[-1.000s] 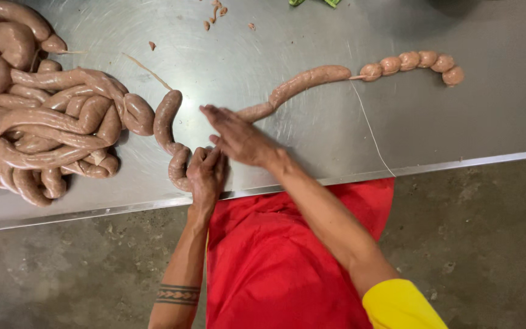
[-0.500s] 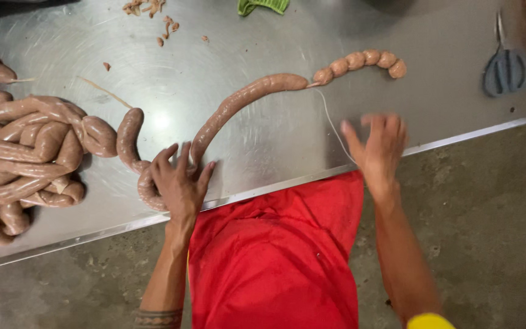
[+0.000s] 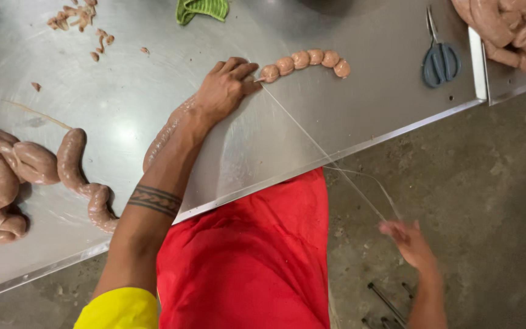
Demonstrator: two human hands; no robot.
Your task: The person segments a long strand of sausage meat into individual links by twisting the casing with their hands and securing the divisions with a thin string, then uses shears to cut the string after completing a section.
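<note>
We see the left hand (image 3: 225, 88) lying on the steel table (image 3: 348, 122), its fingers pressed together over the long sausage (image 3: 165, 131) at the place where the row of small tied links (image 3: 307, 61) begins. The long sausage runs from under this hand toward the near edge of the table and curls to the pile of sausage (image 3: 1, 176) at the table's left end. A thin string (image 3: 312, 143) goes from the fingertips, over the near table edge, down to the right hand (image 3: 410, 242), which is below the table, in front of the red apron (image 3: 251, 256); this hand is blurred, so we cannot tell exactly how it grips the string. Grey scissors (image 3: 439, 61) lie to the right of the links, near the table's right end, and a green cloth (image 3: 202, 9) lies at the far edge.
</note>
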